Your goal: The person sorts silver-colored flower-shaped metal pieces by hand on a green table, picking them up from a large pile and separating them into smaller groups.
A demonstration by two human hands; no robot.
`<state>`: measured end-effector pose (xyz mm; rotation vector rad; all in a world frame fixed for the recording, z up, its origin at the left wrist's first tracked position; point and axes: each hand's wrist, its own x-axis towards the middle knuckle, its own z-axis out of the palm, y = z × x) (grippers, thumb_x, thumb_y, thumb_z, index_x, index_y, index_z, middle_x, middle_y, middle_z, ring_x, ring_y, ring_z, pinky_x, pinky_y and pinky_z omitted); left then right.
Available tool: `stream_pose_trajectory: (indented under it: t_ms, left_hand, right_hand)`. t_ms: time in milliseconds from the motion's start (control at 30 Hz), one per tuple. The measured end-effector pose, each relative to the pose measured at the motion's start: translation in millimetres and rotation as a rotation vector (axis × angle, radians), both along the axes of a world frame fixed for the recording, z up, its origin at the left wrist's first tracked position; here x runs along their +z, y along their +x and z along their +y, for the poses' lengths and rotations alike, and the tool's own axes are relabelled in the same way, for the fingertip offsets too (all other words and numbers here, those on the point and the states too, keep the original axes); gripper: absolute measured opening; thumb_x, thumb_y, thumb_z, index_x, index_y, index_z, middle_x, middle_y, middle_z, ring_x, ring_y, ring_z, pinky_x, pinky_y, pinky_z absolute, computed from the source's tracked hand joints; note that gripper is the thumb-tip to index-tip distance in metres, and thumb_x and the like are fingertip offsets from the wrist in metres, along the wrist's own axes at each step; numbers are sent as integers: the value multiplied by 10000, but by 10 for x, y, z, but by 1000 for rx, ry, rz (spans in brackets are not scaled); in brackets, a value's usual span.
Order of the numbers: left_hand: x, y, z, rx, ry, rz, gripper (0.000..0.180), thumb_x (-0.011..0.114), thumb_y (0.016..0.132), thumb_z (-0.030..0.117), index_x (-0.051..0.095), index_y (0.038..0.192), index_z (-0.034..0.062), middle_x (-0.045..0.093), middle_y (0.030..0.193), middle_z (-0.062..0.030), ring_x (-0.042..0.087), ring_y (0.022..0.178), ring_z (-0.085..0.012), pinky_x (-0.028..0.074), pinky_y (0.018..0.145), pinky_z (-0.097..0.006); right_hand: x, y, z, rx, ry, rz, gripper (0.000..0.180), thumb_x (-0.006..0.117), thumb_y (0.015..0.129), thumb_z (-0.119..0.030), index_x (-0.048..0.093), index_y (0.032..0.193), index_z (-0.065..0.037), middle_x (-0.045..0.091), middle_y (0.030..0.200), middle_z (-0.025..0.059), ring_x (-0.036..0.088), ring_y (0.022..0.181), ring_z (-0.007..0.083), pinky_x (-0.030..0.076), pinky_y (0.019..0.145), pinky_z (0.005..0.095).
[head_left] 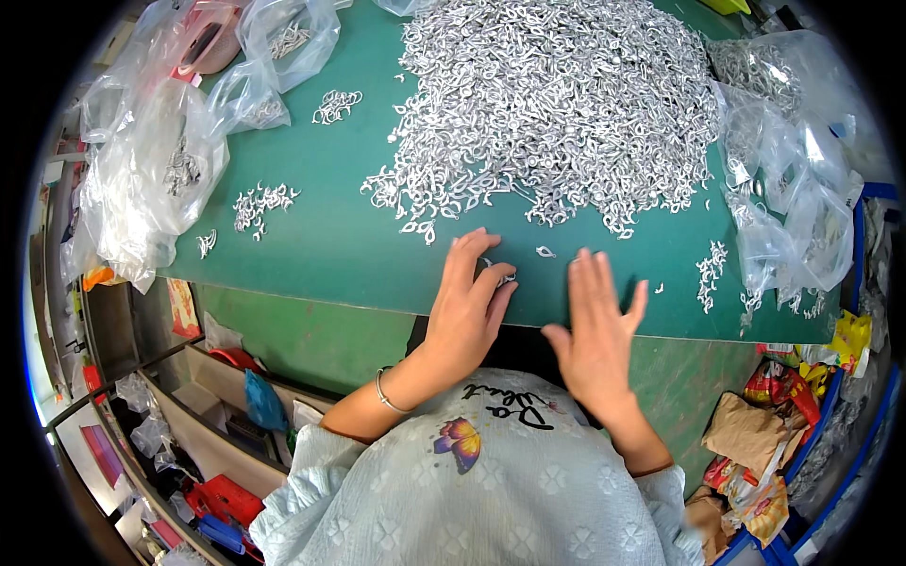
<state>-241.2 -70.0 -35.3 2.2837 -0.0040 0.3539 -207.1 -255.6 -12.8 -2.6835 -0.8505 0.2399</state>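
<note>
A big heap of small silver metal pieces [557, 104], many loop-shaped like clasps, covers the middle of the green table [321, 245]. My left hand [467, 307] is at the table's near edge, its fingers curled over a few silver pieces [508, 278] that show by the fingertips. The rest of what it holds is hidden by the fingers. My right hand [599, 330] lies to its right, fingers stretched out and thumb apart. Its fingertips rest on the tabletop, with a bit of metal showing by one of them. One loose silver clasp [545, 252] sits between the two hands.
Small piles of pieces lie at left [262, 208], upper left [337, 107] and right [710, 274]. Clear plastic bags [151, 170] crowd the left end, more bags [793, 208] the right. Below the table stand an open drawer [212, 377] and bagged packages [755, 434].
</note>
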Motion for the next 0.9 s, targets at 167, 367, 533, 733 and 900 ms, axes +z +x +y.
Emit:
stream_pose_trajectory:
  t_ms: [167,367,533,733,900]
  left_hand:
    - [54,-11,-96,-90,-60,36,371,699,781,-17,591,1134,23,488,1309,-166,424,1295,-391,370,1051,-511]
    - [47,46,-186,-205,7,-10,287,690,781,-27,633,1061,-2,544,1226,-159,483,1240,-376,386,1044,-536]
    - [16,-3,-28,-93,-46,-61,236,663,745,-125,641,964,-41,593,1107,-160,575,1116,-365,471,948,-467]
    - [-18,-57,63,-24,-36,-49,260,623,743,-160,638,975,-44,598,1099,-159,577,1110,-359,492,900,-420]
    - [19,-43,48,-30,-37,-44,281,614,758,-156,635,1011,-36,596,1134,-164,563,1133,-366,478,922,-433]
  right_hand:
    - [8,123,-20,89,166,5,704,645,850,-276,363,1430,5,330,1515,159,260,1432,311,107,1090,660]
    - [-10,317,14,-83,66,-58,643,635,868,-214,383,1405,33,312,1521,171,269,1423,325,153,1100,621]
    - [120,157,-37,98,156,102,635,693,811,-190,449,1362,9,344,1506,108,284,1412,322,171,1086,642]
    - [91,253,-263,127,172,19,661,708,791,-206,452,1363,5,357,1500,105,283,1414,318,166,1098,632]
    - [72,104,-80,115,79,80,673,697,799,-204,431,1380,7,357,1501,122,265,1423,332,129,1112,628]
